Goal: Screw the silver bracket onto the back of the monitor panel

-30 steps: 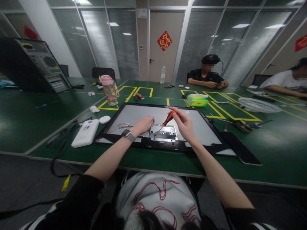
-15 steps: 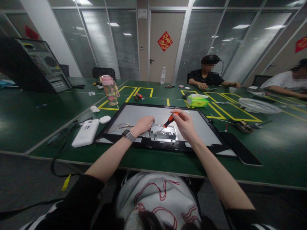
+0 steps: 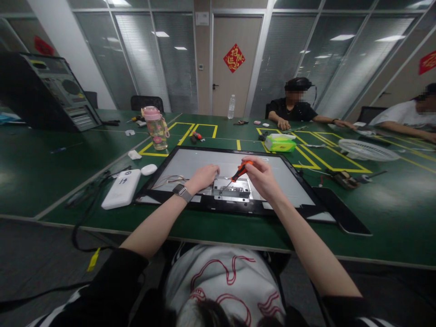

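A flat monitor panel (image 3: pixel 190 159) with a black frame lies face down on the green table, its pale back upward. At its near middle is a silver metal bracket (image 3: pixel 235 196). Pinched in my right hand (image 3: pixel 261 178) is an orange and black screwdriver (image 3: pixel 240 171), tilted, with its shaft tip down at the bracket's left side. My left hand (image 3: pixel 204 177) rests on the panel by the bracket's upper left corner, fingers bent together; what they hold, if anything, is hidden. Thin wires (image 3: pixel 166 180) lie left of that hand.
A white power bank (image 3: pixel 121 190) and a small white case (image 3: pixel 149 170) lie to the left, near a pink-lidded bottle (image 3: pixel 156 129). A black phone-like slab (image 3: pixel 340 211) sits right of the panel. Beyond are a green tissue pack (image 3: pixel 280 143), a fan grille (image 3: pixel 369 150) and two people.
The screwdriver's handle has turned and shifted very slightly in my right hand. My left hand stays put. Across the table, a person's arm has reached farther to the right.
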The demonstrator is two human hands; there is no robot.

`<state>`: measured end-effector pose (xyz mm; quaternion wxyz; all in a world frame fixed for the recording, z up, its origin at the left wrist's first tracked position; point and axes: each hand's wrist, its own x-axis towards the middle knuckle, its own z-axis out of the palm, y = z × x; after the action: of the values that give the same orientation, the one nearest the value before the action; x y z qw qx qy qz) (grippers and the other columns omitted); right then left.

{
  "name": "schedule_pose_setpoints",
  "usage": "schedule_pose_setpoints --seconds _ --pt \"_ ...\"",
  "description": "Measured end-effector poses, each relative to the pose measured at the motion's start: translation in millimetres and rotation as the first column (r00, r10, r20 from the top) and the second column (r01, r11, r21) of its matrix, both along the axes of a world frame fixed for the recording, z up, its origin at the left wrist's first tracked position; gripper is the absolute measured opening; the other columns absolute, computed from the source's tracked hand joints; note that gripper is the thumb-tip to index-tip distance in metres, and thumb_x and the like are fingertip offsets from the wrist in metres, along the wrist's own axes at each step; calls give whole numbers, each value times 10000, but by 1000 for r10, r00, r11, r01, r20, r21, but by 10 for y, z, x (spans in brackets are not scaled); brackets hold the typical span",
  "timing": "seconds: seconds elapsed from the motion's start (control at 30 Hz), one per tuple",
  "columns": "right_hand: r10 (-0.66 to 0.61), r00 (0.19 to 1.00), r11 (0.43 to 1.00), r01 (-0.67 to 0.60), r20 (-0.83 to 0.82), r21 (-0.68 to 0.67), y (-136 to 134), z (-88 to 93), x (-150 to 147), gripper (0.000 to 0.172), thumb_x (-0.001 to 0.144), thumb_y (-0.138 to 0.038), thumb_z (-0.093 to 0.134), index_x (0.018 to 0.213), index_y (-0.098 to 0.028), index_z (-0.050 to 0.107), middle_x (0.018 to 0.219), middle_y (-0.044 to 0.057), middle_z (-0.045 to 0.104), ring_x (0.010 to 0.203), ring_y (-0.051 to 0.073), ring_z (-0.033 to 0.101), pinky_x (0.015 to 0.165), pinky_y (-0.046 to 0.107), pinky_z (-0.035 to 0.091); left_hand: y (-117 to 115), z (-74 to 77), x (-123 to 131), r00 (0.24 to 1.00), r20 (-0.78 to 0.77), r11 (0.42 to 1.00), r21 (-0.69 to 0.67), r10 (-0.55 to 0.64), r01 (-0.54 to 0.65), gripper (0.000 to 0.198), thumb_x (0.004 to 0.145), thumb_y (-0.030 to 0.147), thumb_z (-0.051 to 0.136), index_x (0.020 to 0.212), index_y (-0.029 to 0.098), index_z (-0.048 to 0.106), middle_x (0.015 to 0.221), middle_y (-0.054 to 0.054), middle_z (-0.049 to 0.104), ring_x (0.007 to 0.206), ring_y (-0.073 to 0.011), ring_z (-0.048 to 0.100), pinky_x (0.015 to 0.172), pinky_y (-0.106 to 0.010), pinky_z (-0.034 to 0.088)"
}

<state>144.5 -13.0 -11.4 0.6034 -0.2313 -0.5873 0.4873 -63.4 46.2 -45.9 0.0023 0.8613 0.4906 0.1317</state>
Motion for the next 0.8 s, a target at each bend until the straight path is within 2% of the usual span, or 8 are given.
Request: schedule_pose_setpoints --seconds 0.13,0.27,0.33,0.43,0.5,0.6,0.67,0.8 --pt "39 999 999 -39 31 19 -38 47 -2 292 801 -397 702 1078 -306 698 943 16 720 904 181 655 918 386 486 -7 9 3 1000 4 1000 0 -5 5 306 920 135 375 1069 181 638 1068 -98 672 942 -225 638 825 -319 491" --pt "-15 996 1000 12 88 28 -33 59 -13 350 839 -447 637 1148 -286 664 1086 58 710 1060 225 630 957 425 479 -10 14 5 1000 8 1000 -2 -4 4 306 928 142 370 1069 177 639 1082 -101 669 955 -221 637 840 -315 488" --pt "-60 990 998 55 126 44 -7 28 -6 355 830 -454 647 1145 -290 664 1055 48 716 1050 222 631 966 421 474 -4 6 3 1000 9 1000 -1 -7 7 306 928 140 371 1074 179 637 1082 -103 669 957 -222 636 838 -316 488" --pt "-75 989 996 69 131 50 21 -15 12 315 800 -437 691 1083 -300 692 913 16 720 936 199 653 945 404 482 9 -10 -3 1000 4 1000 -1 -8 8 299 925 145 377 1070 182 636 1070 -101 670 949 -226 638 829 -320 490" --pt "-25 995 999 21 95 40 13 -12 17 290 799 -414 701 1068 -307 700 911 7 719 923 189 655 951 396 479 11 -14 -5 1000 -1 1000 5 -6 6 297 926 149 378 1072 180 635 1066 -103 671 948 -227 638 829 -319 489" --pt "85 995 996 -87 52 28 -29 32 3 295 816 -393 690 1101 -318 687 998 14 722 1001 193 649 986 405 459 1 -5 -2 1000 -7 1000 8 1 -1 299 925 148 379 1078 182 634 1061 -102 672 942 -226 640 823 -318 489" --pt "107 993 994 -108 46 32 -53 58 -16 296 829 -404 671 1109 -309 677 1020 26 721 1034 203 644 992 417 456 -4 1 1 1000 -7 1000 7 2 -2 300 924 146 377 1077 185 634 1053 -100 674 937 -231 641 815 -324 490" --pt "-14 997 998 10 75 57 -38 36 -35 296 828 -465 651 1060 -283 680 968 35 716 976 208 658 946 411 484 8 -9 -2 1000 -1 1000 5 -5 5 303 926 146 371 1071 182 634 1056 -102 672 939 -234 642 817 -327 489"
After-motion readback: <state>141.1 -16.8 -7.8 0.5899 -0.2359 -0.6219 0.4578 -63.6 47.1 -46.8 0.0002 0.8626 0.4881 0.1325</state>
